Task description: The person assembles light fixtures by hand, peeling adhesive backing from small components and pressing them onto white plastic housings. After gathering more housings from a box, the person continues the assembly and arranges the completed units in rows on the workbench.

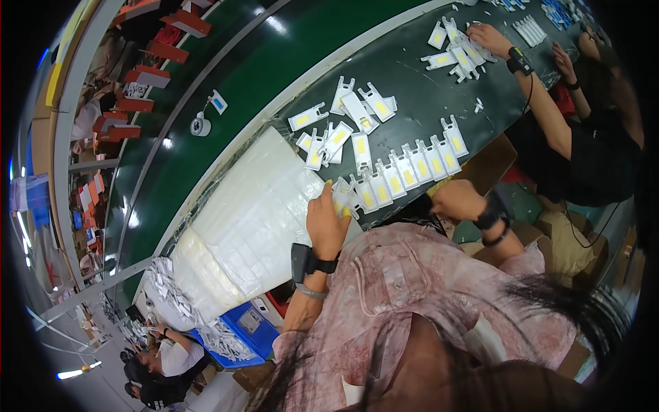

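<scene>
My left hand (325,221), with yellow covers on its fingertips, pinches a flat white plastic piece with a yellow rectangle (341,197) at the left end of a row. The row of matching white pieces (406,172) stands side by side, slightly overlapping, along the table's near edge. Just below its right part is my right hand (458,200), fingers curled in; whatever they hold is hidden. Beyond the row lies a loose pile of the same forked-end pieces (357,113), turned every which way.
The dark work table (412,82) carries a plastic-wrapped white stack (240,213) at left. A co-worker's hand (489,40) touches another pile at far right. A blue bin (250,326) of white parts stands lower left. A green conveyor (233,75) with a white roll (200,126) runs behind.
</scene>
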### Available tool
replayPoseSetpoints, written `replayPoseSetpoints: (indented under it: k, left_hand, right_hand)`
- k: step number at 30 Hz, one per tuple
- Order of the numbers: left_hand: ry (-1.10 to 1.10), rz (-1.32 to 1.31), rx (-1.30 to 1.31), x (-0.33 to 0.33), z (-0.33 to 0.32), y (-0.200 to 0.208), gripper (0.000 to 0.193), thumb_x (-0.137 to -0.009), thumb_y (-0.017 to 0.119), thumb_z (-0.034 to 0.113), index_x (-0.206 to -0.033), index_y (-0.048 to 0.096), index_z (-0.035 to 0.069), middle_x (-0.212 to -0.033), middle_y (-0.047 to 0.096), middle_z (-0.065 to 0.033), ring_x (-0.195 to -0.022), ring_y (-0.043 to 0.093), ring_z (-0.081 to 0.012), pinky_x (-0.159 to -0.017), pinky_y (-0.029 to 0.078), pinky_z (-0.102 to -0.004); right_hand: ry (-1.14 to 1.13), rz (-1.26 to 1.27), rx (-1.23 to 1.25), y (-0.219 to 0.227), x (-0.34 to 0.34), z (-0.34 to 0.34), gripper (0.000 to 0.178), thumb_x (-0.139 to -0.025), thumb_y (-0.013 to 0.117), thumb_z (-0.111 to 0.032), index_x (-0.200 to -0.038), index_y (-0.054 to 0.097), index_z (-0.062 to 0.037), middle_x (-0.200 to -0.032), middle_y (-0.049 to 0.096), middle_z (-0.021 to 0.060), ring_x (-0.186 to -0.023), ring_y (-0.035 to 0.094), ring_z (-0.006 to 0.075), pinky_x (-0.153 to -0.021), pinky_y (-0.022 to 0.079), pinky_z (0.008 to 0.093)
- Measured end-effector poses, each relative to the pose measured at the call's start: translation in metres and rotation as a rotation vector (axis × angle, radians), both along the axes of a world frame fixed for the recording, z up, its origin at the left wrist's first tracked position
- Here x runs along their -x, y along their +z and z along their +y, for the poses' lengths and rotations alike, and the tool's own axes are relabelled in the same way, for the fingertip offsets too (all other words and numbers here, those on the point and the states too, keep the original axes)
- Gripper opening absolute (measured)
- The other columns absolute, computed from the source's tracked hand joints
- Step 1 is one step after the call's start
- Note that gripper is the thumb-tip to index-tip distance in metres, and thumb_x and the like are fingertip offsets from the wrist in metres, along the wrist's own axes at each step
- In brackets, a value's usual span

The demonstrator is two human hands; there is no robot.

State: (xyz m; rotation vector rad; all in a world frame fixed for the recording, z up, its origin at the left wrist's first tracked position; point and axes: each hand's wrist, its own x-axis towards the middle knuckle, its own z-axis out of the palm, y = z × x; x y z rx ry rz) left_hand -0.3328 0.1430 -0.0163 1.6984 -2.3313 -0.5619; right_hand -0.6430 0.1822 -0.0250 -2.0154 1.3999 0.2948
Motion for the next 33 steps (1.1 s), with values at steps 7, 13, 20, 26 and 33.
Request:
replayPoseSetpoints:
  k: [7,13,20,26,33]
  left_hand:
    - [0.144,0.601,-0.449,0.038,-0.008,-0.042,0.075,-0.064,0.072,0.001,-0.133,0.042,0.000,-0.105,0.059,-0.0160,-0.092,0.056,-0.0298,-0.080,0.048,-0.0359]
    - [-0.181,0.520,-0.238,0.088,-0.019,-0.034,0.073,-0.068,0.070,0.001,-0.135,0.040,0.001,-0.114,0.052,-0.0164,-0.098,0.055,-0.0269,-0.076,0.049,-0.0330]
    - [-0.169,0.316,-0.100,0.077,-0.089,-0.045,0.047,-0.072,0.066,0.001,-0.117,0.055,0.002,-0.120,0.052,-0.0180,-0.107,0.051,-0.0384,-0.092,0.044,-0.0412]
    - [-0.409,-0.064,0.398,0.085,-0.161,-0.080,0.036,-0.083,0.054,0.007,-0.118,0.059,0.009,-0.131,0.051,-0.0128,-0.124,0.045,-0.0320,-0.100,0.039,-0.0453]
    - [-0.472,-0.105,0.336,0.069,-0.206,-0.101,0.031,-0.077,0.060,0.012,-0.108,0.063,0.012,-0.115,0.061,-0.0070,-0.114,0.052,-0.0272,-0.099,0.037,-0.0457]
  right_hand:
    - [-0.744,-0.813,-0.149,-0.021,-0.019,0.010,0.027,-0.092,0.063,-0.022,-0.109,0.059,-0.0006,-0.097,0.066,0.0043,-0.084,0.061,0.0119,-0.071,0.048,0.0250]
    - [-1.053,-1.242,-0.216,-0.065,-0.062,-0.018,0.026,-0.097,0.054,-0.021,-0.117,0.053,-0.0038,-0.084,0.058,0.0001,-0.068,0.051,0.0051,-0.057,0.043,0.0215]
    - [-0.853,-0.608,0.317,-0.081,0.034,-0.102,0.019,-0.084,0.069,-0.011,-0.095,0.058,0.0010,-0.063,0.060,0.0074,-0.053,0.054,0.0124,-0.051,0.042,0.0282]
    - [-0.831,-0.361,0.389,-0.108,0.027,-0.149,0.031,-0.078,0.074,-0.019,-0.099,0.061,-0.0005,-0.075,0.063,0.0123,-0.067,0.061,0.0262,-0.059,0.047,0.0363]
    - [-0.387,-0.299,0.861,-0.087,-0.018,-0.176,0.046,-0.072,0.075,-0.027,-0.112,0.060,-0.0092,-0.101,0.057,0.0079,-0.098,0.053,0.0282,-0.078,0.043,0.0406]
